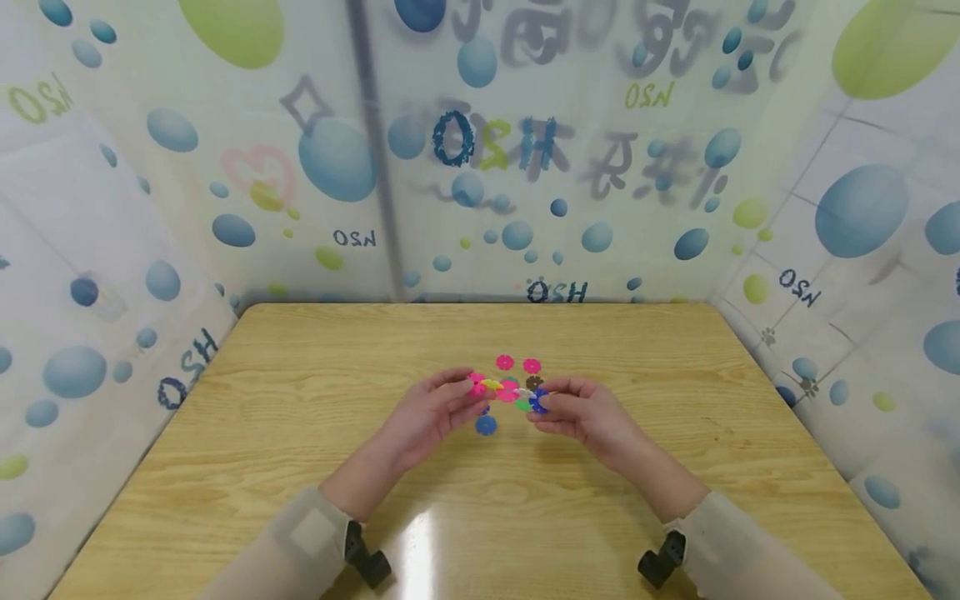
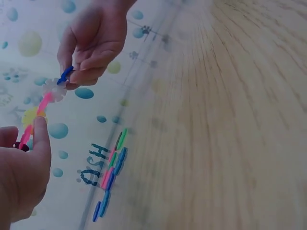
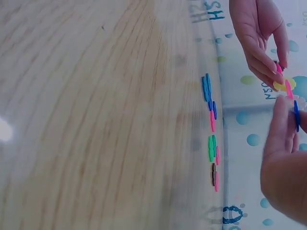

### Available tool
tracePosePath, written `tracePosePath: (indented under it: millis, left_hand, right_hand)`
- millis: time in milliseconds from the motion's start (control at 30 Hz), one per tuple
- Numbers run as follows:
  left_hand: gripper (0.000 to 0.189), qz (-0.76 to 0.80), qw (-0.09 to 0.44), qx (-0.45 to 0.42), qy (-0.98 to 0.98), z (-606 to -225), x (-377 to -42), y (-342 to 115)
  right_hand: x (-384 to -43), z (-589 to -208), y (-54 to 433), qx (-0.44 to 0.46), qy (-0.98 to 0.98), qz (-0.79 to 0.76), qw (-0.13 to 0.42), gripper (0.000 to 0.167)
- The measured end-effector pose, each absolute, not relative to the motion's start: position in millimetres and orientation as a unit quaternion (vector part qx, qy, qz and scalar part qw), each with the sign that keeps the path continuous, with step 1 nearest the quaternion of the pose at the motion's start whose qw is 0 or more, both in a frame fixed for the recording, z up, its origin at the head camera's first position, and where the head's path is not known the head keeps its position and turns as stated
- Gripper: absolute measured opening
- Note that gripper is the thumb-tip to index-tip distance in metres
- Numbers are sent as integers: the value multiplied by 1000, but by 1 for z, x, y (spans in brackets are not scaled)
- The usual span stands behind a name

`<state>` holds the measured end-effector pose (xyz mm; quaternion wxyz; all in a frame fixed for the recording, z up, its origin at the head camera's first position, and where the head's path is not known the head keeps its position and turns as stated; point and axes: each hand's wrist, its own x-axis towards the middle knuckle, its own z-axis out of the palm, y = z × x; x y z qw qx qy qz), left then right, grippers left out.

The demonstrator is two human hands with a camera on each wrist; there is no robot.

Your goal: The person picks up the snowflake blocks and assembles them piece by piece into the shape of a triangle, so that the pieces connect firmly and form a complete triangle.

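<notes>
Chain (image 1: 508, 392) of notched plastic discs, held up over the wooden table (image 1: 450, 525): from the head view it runs crosswise, left to right, its right end sitting slightly lower in view. At its left end the left hand (image 1: 427, 418) pinches a pink disc (image 1: 476, 383); at its right end the right hand (image 1: 592, 418) pinches a blue disc (image 1: 538, 402). Between come yellow, pink and white. Beyond the chain I see two loose pink discs (image 1: 505, 362); a loose blue disc (image 1: 486, 426) is on its near side.

From the left wrist, the chain slants up from the left hand to the right, yellow and white showing their faces, pinks nearly edge-on. A dark piece (image 2: 17, 145), partly hidden, shows by the left hand's fingers at that end.

From the right wrist, the chain drops from the left hand to the right hand, its blue end edge-on. Behind it is a dotted sheet (image 3: 247, 167); loose pieces (image 3: 206, 91) lie on the table, well apart from it.
</notes>
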<state>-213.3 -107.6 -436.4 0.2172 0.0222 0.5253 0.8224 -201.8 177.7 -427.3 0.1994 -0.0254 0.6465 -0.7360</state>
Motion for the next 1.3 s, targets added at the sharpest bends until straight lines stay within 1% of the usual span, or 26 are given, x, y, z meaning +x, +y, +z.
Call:
tracePosePath:
  millis: [133,267,367,633,767,833,900,1000,1100,1200,1300]
  left_hand:
    - [40,828,193,16,527,-436,-213,-105]
    - [48,817,169,11,551,-437,-214,-103]
    - [52,804,156,14,573,-439,-215,-100]
    - [61,781,173,45,598,-440,-209,-93]
    - [53,771,181,58,608,-438,-206,-92]
    - [49,767,182,60,612,-437,-206,-92]
    - [46,764,184,57,616,-436,-207,-93]
    - [47,759,186,51,622,-437,-210,-95]
    - [49,754,190,42,627,-437,-211,-97]
    - [53,751,198,45,629,-437,-211,-98]
    - [56,749,205,49,628,-437,-211,-98]
  right_hand:
    - [-199,-430,175,-52,668,-714,206,26]
    - [-196,-431,170,-53,681,-697,219,20]
    - [-193,-432,164,-48,686,-688,233,20]
    - [-187,-434,150,-43,668,-700,248,23]
    - [-187,-436,149,-58,674,-689,260,22]
    - [-190,-436,152,-66,691,-670,264,27]
    - [-197,-435,158,-63,720,-643,252,34]
    - [-215,-435,170,-49,781,-587,207,39]
    - [-235,-440,179,-38,843,-513,155,32]
    - [-251,-446,180,-40,893,-431,122,25]
    - [-263,-448,175,-34,923,-370,103,28]
